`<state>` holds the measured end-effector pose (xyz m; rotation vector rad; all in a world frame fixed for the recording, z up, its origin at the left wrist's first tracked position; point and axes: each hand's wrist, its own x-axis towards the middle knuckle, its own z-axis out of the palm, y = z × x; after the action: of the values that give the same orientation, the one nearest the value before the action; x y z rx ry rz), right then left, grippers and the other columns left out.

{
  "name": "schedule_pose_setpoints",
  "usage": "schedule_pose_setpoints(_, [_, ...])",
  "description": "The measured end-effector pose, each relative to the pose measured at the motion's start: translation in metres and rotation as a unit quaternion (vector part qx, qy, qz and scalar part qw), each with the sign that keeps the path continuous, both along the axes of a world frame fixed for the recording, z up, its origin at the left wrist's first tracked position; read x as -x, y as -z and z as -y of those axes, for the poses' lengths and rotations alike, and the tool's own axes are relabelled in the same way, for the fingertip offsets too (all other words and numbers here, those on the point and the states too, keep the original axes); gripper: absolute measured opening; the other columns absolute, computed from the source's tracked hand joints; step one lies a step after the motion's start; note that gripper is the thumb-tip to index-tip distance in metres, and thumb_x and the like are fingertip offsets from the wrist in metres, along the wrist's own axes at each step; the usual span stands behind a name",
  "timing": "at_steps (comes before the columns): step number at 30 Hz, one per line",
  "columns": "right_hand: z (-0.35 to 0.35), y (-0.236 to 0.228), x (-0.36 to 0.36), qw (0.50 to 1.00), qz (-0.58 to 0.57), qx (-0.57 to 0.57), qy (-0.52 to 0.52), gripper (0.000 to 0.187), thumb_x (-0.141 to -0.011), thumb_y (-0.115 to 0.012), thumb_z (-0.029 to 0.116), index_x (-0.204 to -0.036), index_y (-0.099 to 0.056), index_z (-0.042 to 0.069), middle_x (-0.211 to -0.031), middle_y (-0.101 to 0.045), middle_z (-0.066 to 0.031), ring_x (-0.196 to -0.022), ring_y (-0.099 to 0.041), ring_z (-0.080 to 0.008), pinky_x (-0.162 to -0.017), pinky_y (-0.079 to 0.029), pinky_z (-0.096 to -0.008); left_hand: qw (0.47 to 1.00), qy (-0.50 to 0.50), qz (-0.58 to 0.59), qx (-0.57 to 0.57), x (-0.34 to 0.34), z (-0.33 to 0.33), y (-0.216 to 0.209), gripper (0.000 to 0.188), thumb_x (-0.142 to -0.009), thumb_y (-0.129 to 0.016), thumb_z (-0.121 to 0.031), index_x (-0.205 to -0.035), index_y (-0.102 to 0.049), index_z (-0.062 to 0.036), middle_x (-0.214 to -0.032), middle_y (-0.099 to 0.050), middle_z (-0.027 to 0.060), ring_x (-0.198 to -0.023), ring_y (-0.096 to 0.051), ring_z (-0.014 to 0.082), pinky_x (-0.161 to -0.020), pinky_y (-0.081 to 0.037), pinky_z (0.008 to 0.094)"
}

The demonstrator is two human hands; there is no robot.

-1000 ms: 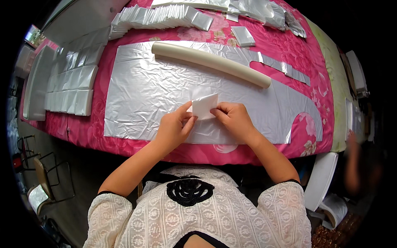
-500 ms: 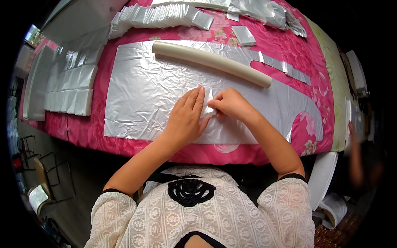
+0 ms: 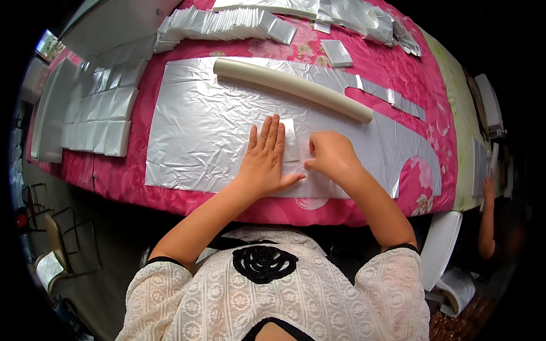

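My left hand (image 3: 264, 162) lies flat with its fingers spread, pressing on a small folded silver plastic packet (image 3: 289, 142). Part of that packet is covered by the hand; its right edge shows past the fingers. Just to the right, my right hand (image 3: 333, 154) is curled closed, apart from the packet, and I see nothing in it. Beneath both hands a large silver plastic sheet (image 3: 187, 125), cut with handle-like strips at its right end, is spread on the table. A long cream-coloured tube (image 3: 293, 88) rests slantwise across the sheet beyond my hands.
A pink flowered cloth (image 3: 114, 176) covers the table. At the left, folded silver packets (image 3: 102, 133) stand in rows, with a long row of packets (image 3: 224, 25) at the back. One packet (image 3: 336, 53) lies beyond the tube. Another person's arm (image 3: 487, 219) shows at the right.
My right hand has drawn away from the packet to the right. My left hand has spread its fingers and flattened over the packet, which now lies flatter. The other person's arm has moved.
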<state>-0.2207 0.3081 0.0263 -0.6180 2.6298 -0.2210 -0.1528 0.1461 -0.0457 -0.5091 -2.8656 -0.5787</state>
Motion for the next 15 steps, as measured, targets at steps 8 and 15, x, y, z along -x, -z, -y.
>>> schedule_pose_setpoints(8, [0.037, 0.05, -0.001, 0.935, -0.178, 0.216, -0.218, 0.063, -0.079, -0.061, 0.038, -0.129, -0.043, 0.004, -0.135, -0.036, -0.0204, -0.128, -0.031, -0.033, -0.106, -0.022, -0.0443, 0.738, -0.038, 0.396, -0.545, -0.1, 0.043, -0.015, 0.016, -0.089, -0.053, -0.006, -0.1, -0.06, 0.0038, -0.096, -0.065, 0.0101, -0.085, -0.062, 0.0134, -0.077, -0.051, 0.0266])
schedule_pose_setpoints(15, [0.094, 0.062, -0.094, 0.941, -0.019, 0.266, -0.209, 0.076, -0.087, -0.039, 0.056, -0.14, -0.023, 0.004, -0.146, -0.014, -0.0218, -0.137, -0.008, -0.0353, -0.11, -0.007, -0.0466, 0.558, -0.243, 0.502, -0.615, -0.159, 0.077, -0.013, 0.027, -0.09, -0.053, -0.012, -0.111, -0.055, 0.0046, -0.107, -0.062, 0.0133, -0.097, -0.061, 0.0176, -0.076, -0.05, 0.0248])
